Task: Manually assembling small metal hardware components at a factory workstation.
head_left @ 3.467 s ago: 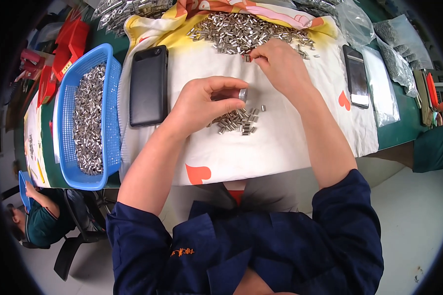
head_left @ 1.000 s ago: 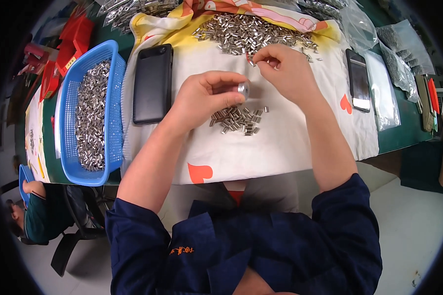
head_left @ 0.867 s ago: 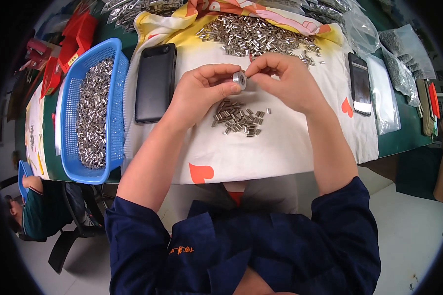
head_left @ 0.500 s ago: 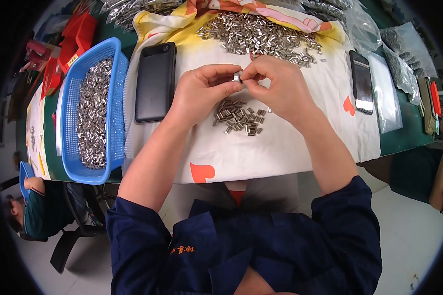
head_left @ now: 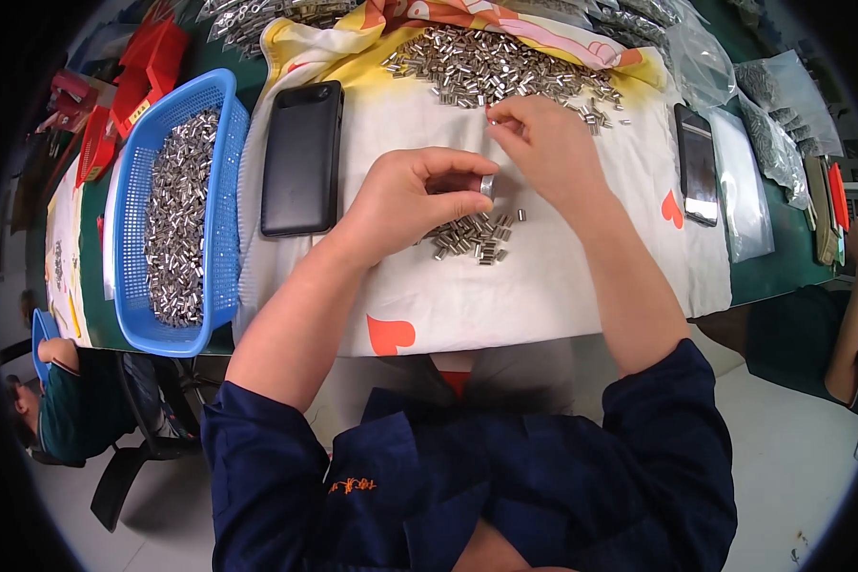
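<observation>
A small round silver metal piece [head_left: 487, 186] is pinched between the thumb and fingers of my left hand [head_left: 410, 195]. Just under that hand lies a small pile of short metal cylinders [head_left: 472, 236], partly covered by it. Farther forward, my right hand [head_left: 543, 148] has its thumb and forefinger pressed together at the near edge of a large heap of the same cylinders [head_left: 491, 65]. A tiny bright bit shows at those fingertips, too small to name. One lone cylinder [head_left: 521, 215] stands between the small pile and my right wrist.
Left on the cloth [head_left: 543, 296] lies a black rectangular case [head_left: 301, 157]. Beside it a blue basket [head_left: 221, 210] holds many cylinders. At right are a phone [head_left: 698, 162] and clear bags [head_left: 772, 143] of parts. Red bins [head_left: 153, 62] stand far left. Other people sit at both sides.
My hands were together at the round metal piece. Now the right has drawn away up toward the large heap, while the left has shifted right and slightly nearer, still gripping the piece.
</observation>
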Demonstrator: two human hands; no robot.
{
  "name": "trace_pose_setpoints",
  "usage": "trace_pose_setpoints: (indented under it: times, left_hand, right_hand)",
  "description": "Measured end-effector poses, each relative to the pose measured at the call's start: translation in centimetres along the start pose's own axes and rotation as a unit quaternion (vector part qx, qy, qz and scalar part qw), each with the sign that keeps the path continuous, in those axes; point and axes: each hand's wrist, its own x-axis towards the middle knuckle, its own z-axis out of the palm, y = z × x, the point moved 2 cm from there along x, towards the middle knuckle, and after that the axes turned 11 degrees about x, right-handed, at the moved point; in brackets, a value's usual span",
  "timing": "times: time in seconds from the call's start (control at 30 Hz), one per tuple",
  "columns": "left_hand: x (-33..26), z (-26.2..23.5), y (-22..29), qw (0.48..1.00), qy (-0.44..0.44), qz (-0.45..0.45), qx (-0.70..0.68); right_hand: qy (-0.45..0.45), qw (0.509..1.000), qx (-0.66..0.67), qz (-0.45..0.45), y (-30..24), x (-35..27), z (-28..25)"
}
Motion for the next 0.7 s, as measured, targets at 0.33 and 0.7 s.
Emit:
trace_pose_setpoints:
  times: [0.33, 0.7]
  left_hand:
    - [0.7, -1.3, -0.7, 0.997, 0.040, 0.024, -0.067]
    - [0.8, -1.6, -0.5, 0.989, 0.052, 0.027, -0.138]
  right_hand:
    - [-0.003, 0.996, -0.074, -0.054, -0.2, -0.4, -0.3]
    - [-0.082, 0.961, 0.263, 0.020, -2.5, -1.1, -0.8]
